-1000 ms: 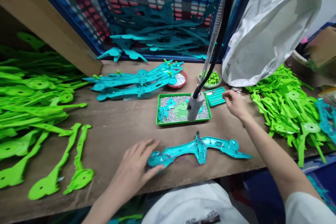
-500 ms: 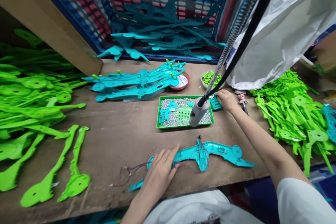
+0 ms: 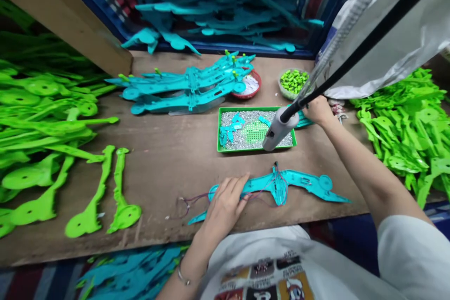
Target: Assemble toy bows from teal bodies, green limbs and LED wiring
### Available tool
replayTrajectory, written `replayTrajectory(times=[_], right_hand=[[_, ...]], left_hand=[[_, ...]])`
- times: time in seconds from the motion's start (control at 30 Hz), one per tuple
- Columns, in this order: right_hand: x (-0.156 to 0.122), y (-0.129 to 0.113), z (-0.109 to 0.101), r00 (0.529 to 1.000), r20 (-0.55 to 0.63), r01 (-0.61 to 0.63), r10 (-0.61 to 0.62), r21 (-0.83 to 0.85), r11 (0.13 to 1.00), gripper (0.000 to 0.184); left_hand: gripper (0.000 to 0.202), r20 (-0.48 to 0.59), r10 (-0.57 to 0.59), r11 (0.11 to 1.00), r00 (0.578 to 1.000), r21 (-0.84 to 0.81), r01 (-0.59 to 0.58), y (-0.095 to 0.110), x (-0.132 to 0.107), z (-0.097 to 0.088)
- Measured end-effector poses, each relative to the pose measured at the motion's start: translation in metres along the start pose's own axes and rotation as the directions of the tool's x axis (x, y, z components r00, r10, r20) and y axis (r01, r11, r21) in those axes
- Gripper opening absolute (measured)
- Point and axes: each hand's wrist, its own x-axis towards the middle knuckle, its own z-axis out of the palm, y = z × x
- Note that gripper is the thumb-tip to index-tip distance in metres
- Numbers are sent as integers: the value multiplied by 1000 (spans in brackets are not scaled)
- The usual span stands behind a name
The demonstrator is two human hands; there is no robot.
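A turquoise plastic piece shaped like a toy bow half [image 3: 260, 184] lies across the near table, its hollow side up. Thin dark red wires trail over it, and a small black part sits at its upper point. My left hand [image 3: 227, 204] rests over its left portion, fingers along the far side and thumb on the near side. Farther right, my right hand [image 3: 318, 108] bends down at a small turquoise tray [image 3: 305, 121] beside the green tray [image 3: 222, 147]. Its fingertips are partly hidden; whatever they pinch cannot be made out.
A lamp head [image 3: 280, 129] on a black stem overhangs the green tray of silvery bits. Behind stand a red basket [image 3: 258, 89] and a bowl of green pieces [image 3: 294, 82]. Turquoise bow halves [image 3: 190, 85] are stacked at left; green parts pile left [image 3: 38, 126] and right [image 3: 408, 126].
The camera view has tilted down and shifted, so the table sits higher in the picture. My left hand stays on the bow half; my right hand remains by the small turquoise tray.
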Motion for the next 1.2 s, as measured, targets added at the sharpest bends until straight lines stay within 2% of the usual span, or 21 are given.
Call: replayTrajectory(times=[0.1, 0.2, 0.37, 0.5, 0.6, 0.67, 0.73, 0.8, 0.83, 0.9, 0.97, 1.03, 1.13, 1.2], right_hand=[[5, -3, -3, 998, 32, -49, 52, -84, 995, 28], [5, -6, -7, 996, 35, -83, 86, -92, 992, 27], [5, -8, -9, 995, 30, -96, 97, -27, 995, 29], [-3, -20, -25, 978, -9, -208, 209, 86, 974, 24], [-41, -49, -54, 937, -87, -297, 338, 310, 903, 18], [-82, -76, -74, 910, -58, -333, 410, 489, 806, 15], [-129, -104, -88, 881, 87, -409, 465, 633, 657, 12], [-170, -127, -93, 816, 271, -527, 510, 712, 464, 13], [-187, -137, -92, 782, 325, -570, 532, 720, 397, 14], [-209, -151, -87, 740, 359, -609, 569, 716, 341, 16], [-219, -161, -82, 741, 299, -600, 602, 697, 392, 14], [-220, -169, -79, 774, 172, -555, 609, 648, 522, 11], [-220, -179, -75, 839, -39, -453, 543, 504, 735, 15], [-222, -184, -72, 868, -111, -403, 483, 408, 819, 19]], left_hand=[[57, -5, -3, 1000, 1000, 0, 3, 2, 1, -2], [56, -16, 7, 1000, 1000, -13, -7, 3, 2, -4], [54, -26, 13, 1000, 1000, -7, -13, 4, 1, -2], [54, -13, -4, 1000, 1000, 21, 4, 7, -3, -3], [53, -19, -16, 999, 1000, 40, 17, 12, -5, -8], [52, -30, -29, 998, 999, 52, 31, 16, -7, -13], [50, -35, -41, 997, 999, 65, 43, 19, -7, -18], [46, -34, -44, 996, 998, 73, 47, 22, -8, -23], [44, -36, -42, 996, 999, 77, 44, 24, -8, -25], [41, -47, -39, 995, 998, 94, 43, 28, -9, -27], [41, -71, -36, 992, 997, 118, 44, 33, -10, -28], [42, -96, -33, 990, 995, 137, 46, 38, -12, -28], [45, -123, -30, 989, 992, 139, 47, 46, -14, -29], [47, -134, -28, 989, 991, 140, 47, 49, -15, -30]])
